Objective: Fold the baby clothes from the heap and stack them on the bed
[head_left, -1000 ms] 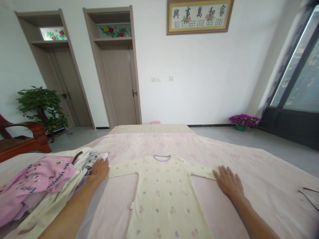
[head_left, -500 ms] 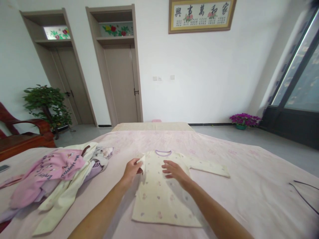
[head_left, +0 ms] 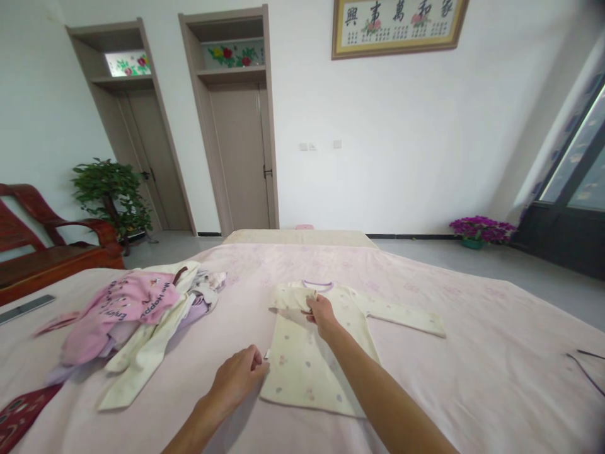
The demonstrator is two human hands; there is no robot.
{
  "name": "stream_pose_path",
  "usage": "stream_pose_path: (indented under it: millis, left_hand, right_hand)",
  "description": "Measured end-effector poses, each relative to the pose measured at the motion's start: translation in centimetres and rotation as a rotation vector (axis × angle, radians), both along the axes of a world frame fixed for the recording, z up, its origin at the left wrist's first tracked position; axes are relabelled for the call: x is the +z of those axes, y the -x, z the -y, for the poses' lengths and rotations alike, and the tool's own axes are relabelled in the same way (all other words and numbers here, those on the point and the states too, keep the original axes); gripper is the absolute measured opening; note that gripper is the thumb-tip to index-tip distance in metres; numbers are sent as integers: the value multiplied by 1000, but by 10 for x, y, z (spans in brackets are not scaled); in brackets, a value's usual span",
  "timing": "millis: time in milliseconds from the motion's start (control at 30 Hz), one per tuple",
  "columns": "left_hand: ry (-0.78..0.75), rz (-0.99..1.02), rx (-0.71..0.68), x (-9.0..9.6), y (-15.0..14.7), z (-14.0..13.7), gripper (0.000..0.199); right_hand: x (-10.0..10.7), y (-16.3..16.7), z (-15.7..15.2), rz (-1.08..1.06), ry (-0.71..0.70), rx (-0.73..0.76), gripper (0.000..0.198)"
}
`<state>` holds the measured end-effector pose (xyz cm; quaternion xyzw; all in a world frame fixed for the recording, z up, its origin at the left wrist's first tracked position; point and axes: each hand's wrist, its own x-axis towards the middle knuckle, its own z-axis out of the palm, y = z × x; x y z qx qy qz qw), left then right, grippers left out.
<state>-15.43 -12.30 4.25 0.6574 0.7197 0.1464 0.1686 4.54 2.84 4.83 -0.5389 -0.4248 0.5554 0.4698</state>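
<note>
A cream child's long-sleeved shirt (head_left: 302, 359) with small printed motifs and a lilac collar lies spread on the bed. Its left-side sleeve is folded inward across the chest, while the other sleeve stretches out to the right. My right hand (head_left: 324, 315) pinches the end of the folded sleeve near the middle of the chest. Lower down, my left hand (head_left: 241, 378) has its fingers closed at the shirt's left side edge, by a small white label (head_left: 267, 355).
A heap of clothes with a pink top (head_left: 127, 309) lies to the left, near a phone (head_left: 28, 309) and a dark red patterned item (head_left: 23, 413). Thin black cords (head_left: 583, 372) lie at the right. Under everything is a pink bedsheet (head_left: 425, 378).
My left hand has let go of the sleeve and moved down to the shirt's side. My right hand has closed on the sleeve, which now lies across the chest. The view has shifted left.
</note>
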Motion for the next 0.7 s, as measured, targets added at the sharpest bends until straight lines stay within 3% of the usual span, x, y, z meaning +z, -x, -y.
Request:
stream_pose_path:
  millis: [133, 333, 700]
  left_hand:
    - [49, -90, 1, 5, -13, 11, 19]
    - [17, -64, -25, 7, -31, 12, 8]
    - [-63, 66, -128, 16, -89, -1, 10]
  right_hand:
    - [22, -3, -11, 44, -99, 16, 15]
    - [50, -18, -30, 117, -198, -21, 19]
    - [75, -66, -59, 300, -316, -107, 24]
